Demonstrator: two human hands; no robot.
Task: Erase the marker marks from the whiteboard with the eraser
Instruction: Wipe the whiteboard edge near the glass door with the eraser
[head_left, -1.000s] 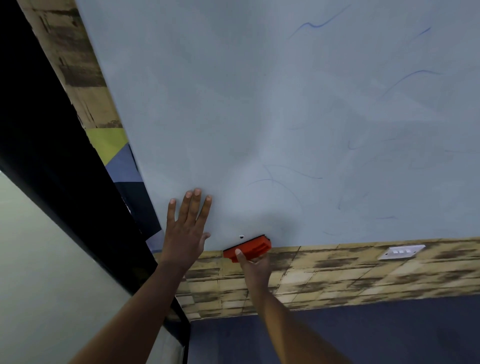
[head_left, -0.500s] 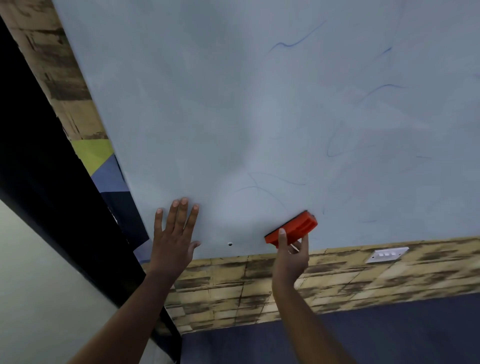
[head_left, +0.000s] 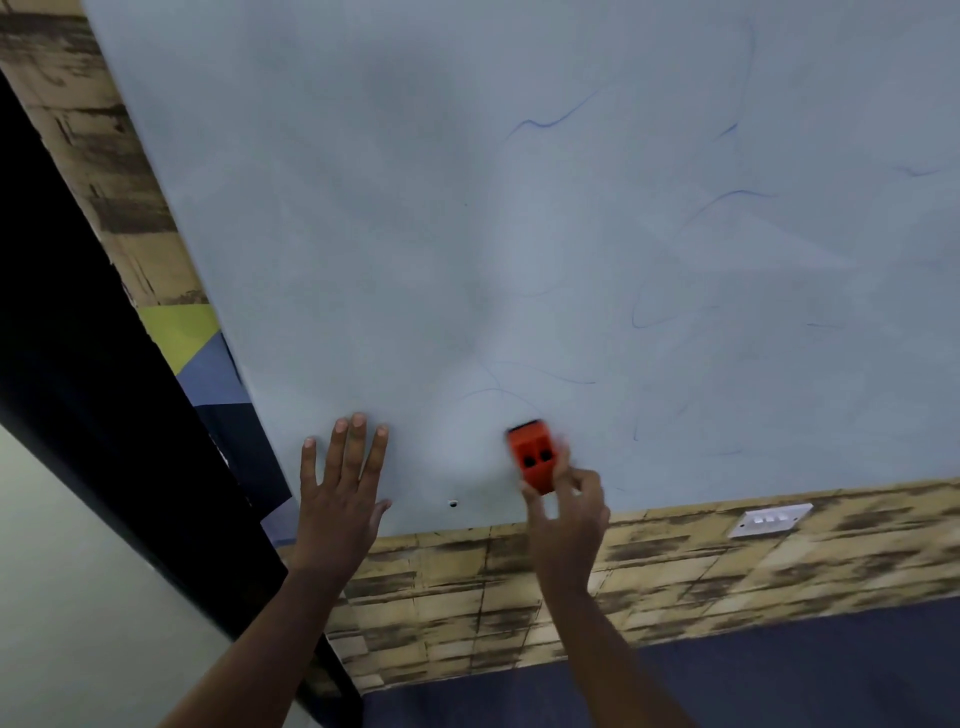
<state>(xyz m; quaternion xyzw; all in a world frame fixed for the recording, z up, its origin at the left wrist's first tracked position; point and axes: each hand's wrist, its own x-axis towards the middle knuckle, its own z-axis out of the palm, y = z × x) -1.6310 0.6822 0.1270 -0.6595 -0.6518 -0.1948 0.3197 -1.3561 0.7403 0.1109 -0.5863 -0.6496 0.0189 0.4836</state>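
A large pale whiteboard (head_left: 467, 218) fills most of the view, with faint blue marker marks (head_left: 550, 122) scattered over its right and lower middle parts. My right hand (head_left: 569, 514) grips an orange eraser (head_left: 535, 457) and presses it against the board near the bottom edge, standing almost upright. A thin curved blue line (head_left: 545, 371) runs just above the eraser. My left hand (head_left: 340, 493) lies flat on the board's lower left corner with fingers spread, holding nothing.
Below the board runs a yellow-brown brick-pattern wall (head_left: 675, 571) with a white switch plate (head_left: 769, 519). A small screw hole (head_left: 453, 503) sits near the board's bottom edge. A dark frame (head_left: 78, 364) slants down the left side.
The eraser swept from the board's bottom edge up and right, then came back left and turned nearly upright. My left hand stayed flat on the board.
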